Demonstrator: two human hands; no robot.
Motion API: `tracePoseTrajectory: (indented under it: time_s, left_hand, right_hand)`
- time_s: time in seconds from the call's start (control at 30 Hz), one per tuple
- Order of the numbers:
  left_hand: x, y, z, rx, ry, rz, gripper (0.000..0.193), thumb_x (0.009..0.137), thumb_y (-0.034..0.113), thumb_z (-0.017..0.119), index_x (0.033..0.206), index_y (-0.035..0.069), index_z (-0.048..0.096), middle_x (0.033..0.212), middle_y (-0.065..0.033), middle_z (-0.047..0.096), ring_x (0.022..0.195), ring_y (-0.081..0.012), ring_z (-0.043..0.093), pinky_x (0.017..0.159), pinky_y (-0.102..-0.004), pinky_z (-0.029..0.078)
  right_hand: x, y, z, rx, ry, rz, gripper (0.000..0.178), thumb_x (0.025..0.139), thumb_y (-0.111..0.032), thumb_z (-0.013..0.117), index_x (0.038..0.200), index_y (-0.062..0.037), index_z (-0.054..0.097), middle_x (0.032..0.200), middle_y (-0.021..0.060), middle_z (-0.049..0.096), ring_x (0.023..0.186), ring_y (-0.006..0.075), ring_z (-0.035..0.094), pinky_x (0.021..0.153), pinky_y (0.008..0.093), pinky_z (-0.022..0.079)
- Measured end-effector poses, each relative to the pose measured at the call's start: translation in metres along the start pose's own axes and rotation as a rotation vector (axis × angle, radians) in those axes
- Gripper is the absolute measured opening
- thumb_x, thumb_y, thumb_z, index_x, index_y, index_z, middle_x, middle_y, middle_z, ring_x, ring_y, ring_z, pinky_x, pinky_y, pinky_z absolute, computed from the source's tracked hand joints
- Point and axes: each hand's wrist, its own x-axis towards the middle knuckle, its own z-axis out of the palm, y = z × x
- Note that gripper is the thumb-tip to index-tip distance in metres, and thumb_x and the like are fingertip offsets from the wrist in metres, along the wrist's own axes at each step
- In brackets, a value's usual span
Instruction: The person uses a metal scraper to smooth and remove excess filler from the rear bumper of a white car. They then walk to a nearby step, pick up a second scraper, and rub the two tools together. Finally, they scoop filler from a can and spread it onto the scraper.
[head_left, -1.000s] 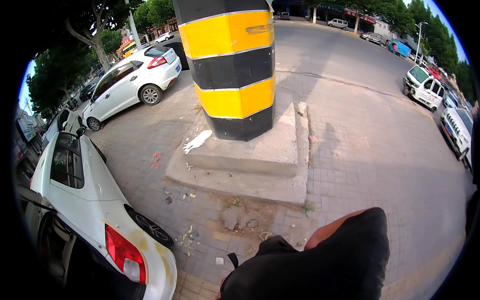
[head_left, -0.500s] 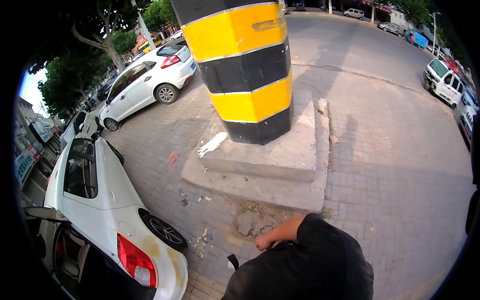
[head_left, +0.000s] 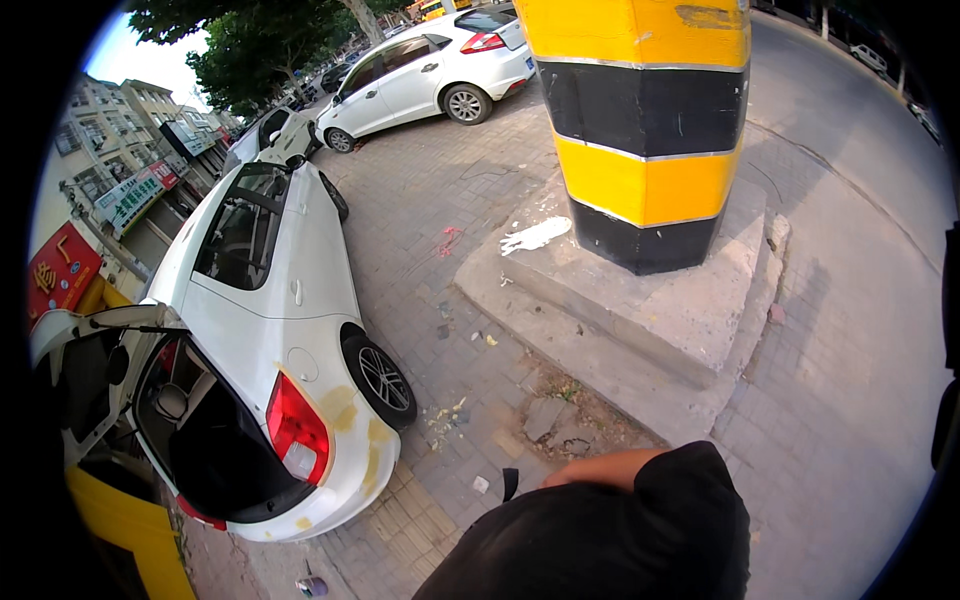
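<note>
My right forearm (head_left: 605, 468) is bent across my front at the lower middle, coming out of a black short sleeve (head_left: 690, 480). The hand at its end is hidden behind my black shirt (head_left: 590, 540), so its fingers do not show. A short black strap end (head_left: 510, 483) sticks up beside it. My left hand is out of view. To the left stands a white car (head_left: 320, 350) with its rear hatch (head_left: 95, 330) raised and a dark boot inside. Tan patches mark its rear bumper (head_left: 365, 470), around the red tail light (head_left: 297, 430).
A black-and-yellow banded pillar (head_left: 650, 110) rises from a stepped concrete base (head_left: 620, 325). Another white car (head_left: 420, 75) is parked beyond. Broken paving (head_left: 550, 420) and litter lie between car and base. A small can (head_left: 312, 585) stands behind the car.
The view has turned left, so the pillar and cars sit further right and more of the open boot shows. My right fist, visible before, has slipped behind my shirt.
</note>
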Motion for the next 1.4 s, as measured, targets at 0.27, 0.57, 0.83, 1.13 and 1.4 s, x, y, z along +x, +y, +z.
tracePoseTrajectory:
  time_s: [0.27,0.57,0.83,1.13,1.4]
  left_hand:
    - [-0.024,-0.010,0.015,-0.072,0.106,-0.069,0.028,0.085,0.028,0.070,0.099,0.004,0.070,0.097,-0.0168,0.070,0.093,-0.0336,0.068,0.081,-0.0392,0.052]
    - [0.021,0.017,-0.011,0.449,0.003,0.232,0.018,0.083,0.010,0.059,0.099,0.005,0.064,0.109,-0.0144,0.061,0.102,-0.0386,0.064,0.080,-0.0460,0.053]
    - [0.086,-0.052,-0.089,-0.497,-0.278,0.153,0.021,0.079,0.015,0.074,0.075,0.000,0.060,0.069,0.0046,0.054,0.074,-0.0047,0.048,0.065,-0.0309,0.046]
    - [0.262,-0.114,-0.259,-0.581,-0.975,-0.214,0.026,0.093,0.025,0.069,0.078,0.004,0.064,0.070,0.0032,0.060,0.066,-0.0047,0.054,0.059,-0.0261,0.046]
    - [0.488,-0.240,-0.262,-0.405,-0.489,-0.452,0.020,0.090,0.025,0.065,0.089,0.005,0.066,0.083,-0.0022,0.066,0.072,-0.0118,0.061,0.062,-0.0301,0.048]
  right_hand:
    - [-0.060,0.007,-0.023,0.000,-0.007,0.185,0.041,0.100,-0.029,0.059,0.132,-0.0041,0.064,0.131,0.0147,0.067,0.118,0.0220,0.060,0.105,0.0427,0.045]
    - [-0.070,-0.063,-0.039,0.135,0.073,0.218,0.036,0.096,-0.028,0.058,0.123,-0.0062,0.070,0.123,0.0150,0.071,0.114,0.0263,0.065,0.101,0.0420,0.047]
    - [-0.001,-0.095,-0.087,0.430,0.070,0.446,0.029,0.096,-0.020,0.062,0.117,-0.0014,0.071,0.108,0.0044,0.074,0.097,0.0126,0.063,0.090,0.0336,0.051]
    - [0.134,-0.138,-0.188,0.645,0.322,0.606,0.017,0.097,-0.020,0.060,0.094,-0.0039,0.064,0.074,0.0022,0.063,0.066,0.0122,0.059,0.065,0.0285,0.049]
    - [0.246,-0.110,-0.280,0.771,0.920,0.608,0.013,0.100,-0.012,0.059,0.102,-0.0003,0.063,0.076,0.0013,0.060,0.070,0.0074,0.056,0.065,0.0259,0.047]
